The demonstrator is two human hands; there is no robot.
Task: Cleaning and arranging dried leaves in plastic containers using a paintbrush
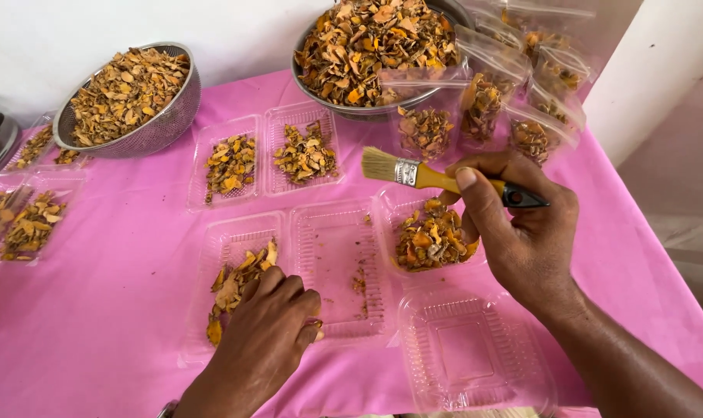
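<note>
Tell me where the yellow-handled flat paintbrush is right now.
In the head view, the yellow-handled flat paintbrush is right of centre, held in the right hand, bristles pointing left, above a clear plastic tray of dried orange slices.

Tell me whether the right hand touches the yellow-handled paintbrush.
Touching: the head view shows the right hand gripping the yellow-handled, pale-bristled paintbrush, thumb pressed on its handle.

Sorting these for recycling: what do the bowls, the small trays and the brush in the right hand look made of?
The bowls look like shiny perforated metal, probably steel. The trays seem thin clear plastic: see-through, ribbed, glossy. The brush in the right hand has pale bristles, a shiny metal ferrule and a yellow handle, plastic or painted wood.
</note>
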